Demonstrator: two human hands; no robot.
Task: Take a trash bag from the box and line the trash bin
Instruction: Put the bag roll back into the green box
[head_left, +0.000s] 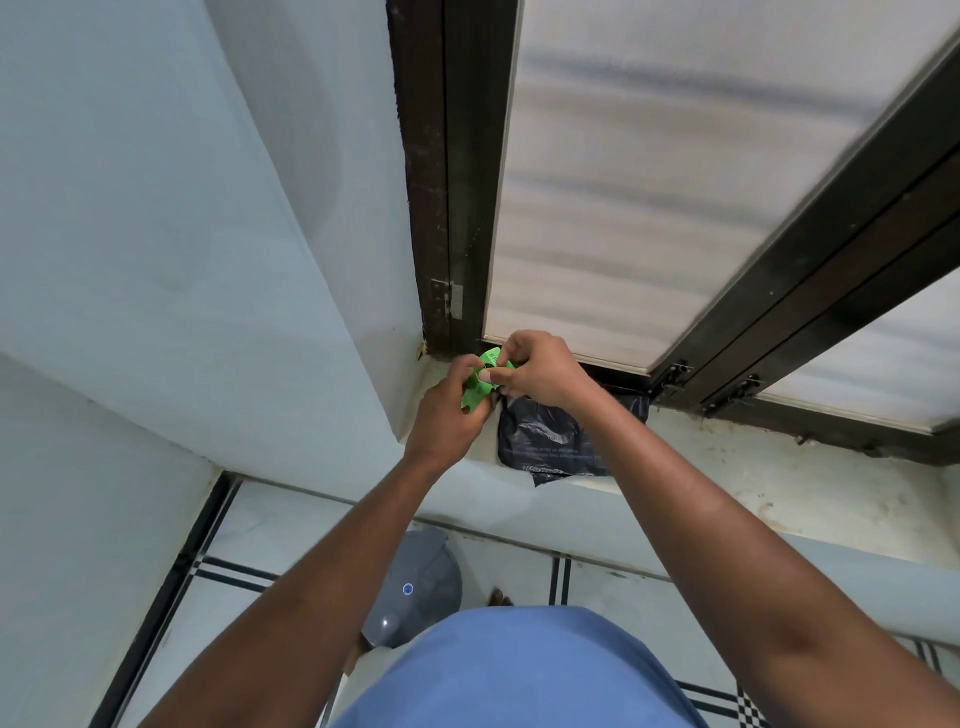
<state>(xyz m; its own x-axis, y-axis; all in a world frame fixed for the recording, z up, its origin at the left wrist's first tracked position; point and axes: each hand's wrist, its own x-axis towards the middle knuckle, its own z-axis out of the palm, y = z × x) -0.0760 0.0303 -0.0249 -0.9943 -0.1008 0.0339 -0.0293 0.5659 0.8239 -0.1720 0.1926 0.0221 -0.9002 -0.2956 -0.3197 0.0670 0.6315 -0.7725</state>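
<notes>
**Both hands on the little green box up at the window ledge**

Grip-wise, the left hand (451, 410) has its fingers curled round the green box (480, 387) from below, and the right hand (535, 371) pinches at its top end, thumb and fingers closed on it. The box is held just above the ledge (727, 478), tucked into the corner by the dark window frame (452, 208).

What could go wrong: that box looks small and flimsy, so a hard tug might rip the flap or pull out several bags at once. It could also slip and drop to the floor.

A black trash bag (545, 441) already lies crumpled on the ledge, just right of the hands. The grey trash bin (421, 587) sits below on the tiled floor (249, 545), well apart from the box. Pale blue walls, stained ledge, frosted window panes.
</notes>
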